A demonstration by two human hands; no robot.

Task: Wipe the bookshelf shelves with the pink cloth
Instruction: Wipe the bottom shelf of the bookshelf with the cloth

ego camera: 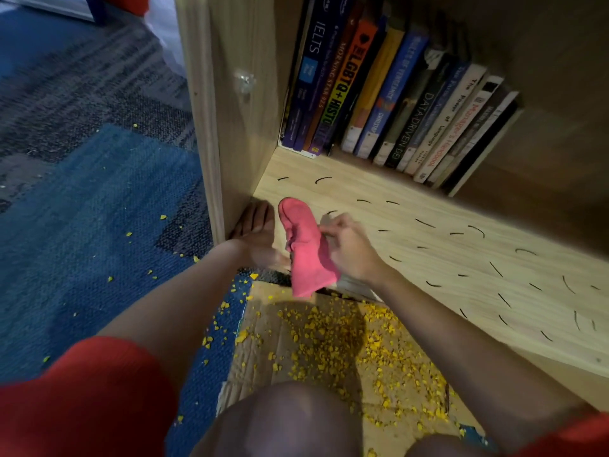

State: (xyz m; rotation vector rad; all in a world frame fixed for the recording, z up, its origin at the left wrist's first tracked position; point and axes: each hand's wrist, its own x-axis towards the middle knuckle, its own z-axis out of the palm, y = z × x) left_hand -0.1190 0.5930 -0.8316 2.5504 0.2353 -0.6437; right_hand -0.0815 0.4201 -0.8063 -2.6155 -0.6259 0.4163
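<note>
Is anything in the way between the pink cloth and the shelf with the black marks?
Nothing visible. The pink cloth, held by the right hand, hangs above the light wooden shelf; the books stand farther back.

Pink cloth, pale wood shelf with black dashes, yellow crumbs, blue carpet
</note>
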